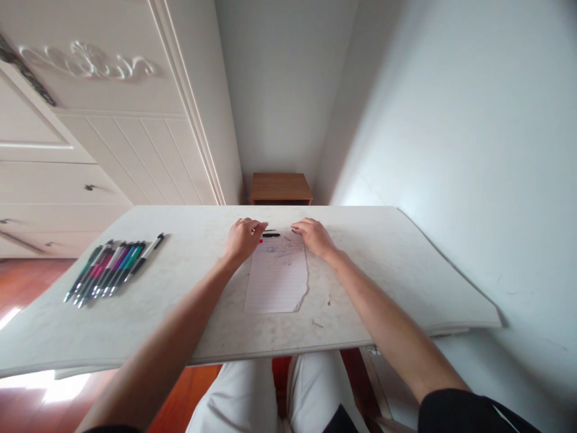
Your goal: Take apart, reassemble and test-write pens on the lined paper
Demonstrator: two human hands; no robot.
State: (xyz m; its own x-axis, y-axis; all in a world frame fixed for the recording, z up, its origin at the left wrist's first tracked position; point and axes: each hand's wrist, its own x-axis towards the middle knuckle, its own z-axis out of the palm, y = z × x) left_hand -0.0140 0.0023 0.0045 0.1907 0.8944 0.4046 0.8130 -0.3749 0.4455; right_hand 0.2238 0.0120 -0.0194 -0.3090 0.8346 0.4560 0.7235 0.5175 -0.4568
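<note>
My left hand [246, 237] is at the top left corner of a lined sheet of paper [274, 282], its thumb and fingers closed in a pinch. What the pinch holds, if anything, is too small to name. Just right of these fingertips lie a short black pen part [271, 235] and a thin dark stick above it. A tiny pink piece [260, 241] shows below the left fingers. Across the sheet's top right corner, my right hand [314, 236] is closed with a small dark piece [293, 231] at its fingertips. Scribbles cover the upper paper; its lower right edge is torn.
Several click pens [112, 264] in different colours lie side by side on the left of the white table [383, 270]. Small scraps lie near the front edge. A white cabinet [135, 138] stands at left, a wall at right, and a brown wooden stand [282, 186] behind.
</note>
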